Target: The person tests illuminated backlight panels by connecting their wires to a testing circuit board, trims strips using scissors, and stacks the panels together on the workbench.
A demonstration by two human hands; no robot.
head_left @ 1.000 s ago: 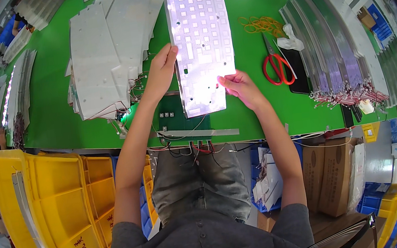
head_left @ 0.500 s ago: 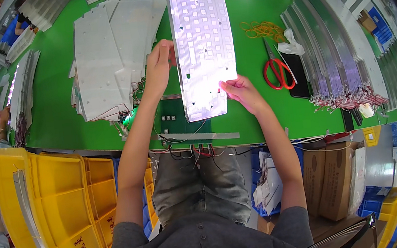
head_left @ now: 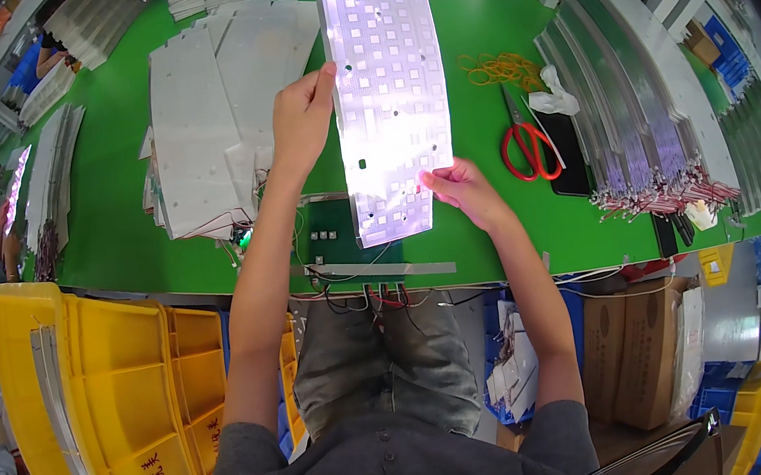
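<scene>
A long translucent white sheet (head_left: 387, 83) dotted with small square pads and holes lies lengthwise over the green table (head_left: 131, 241). My left hand (head_left: 300, 118) grips its left edge about midway along. My right hand (head_left: 457, 189) pinches its lower right corner. The sheet's near end hangs over a small dark circuit board (head_left: 327, 235) with wires at the table's front edge.
A stack of similar white sheets (head_left: 211, 116) lies to the left. Red-handled scissors (head_left: 527, 146), yellow rubber bands (head_left: 498, 68) and rows of metal strips (head_left: 633, 108) sit to the right. Yellow bins (head_left: 113, 398) stand at lower left, cardboard boxes (head_left: 645, 347) at lower right.
The sheet has slid farther away along the table. My left hand has moved up along its left edge, and my right hand has followed the near corner upward.
</scene>
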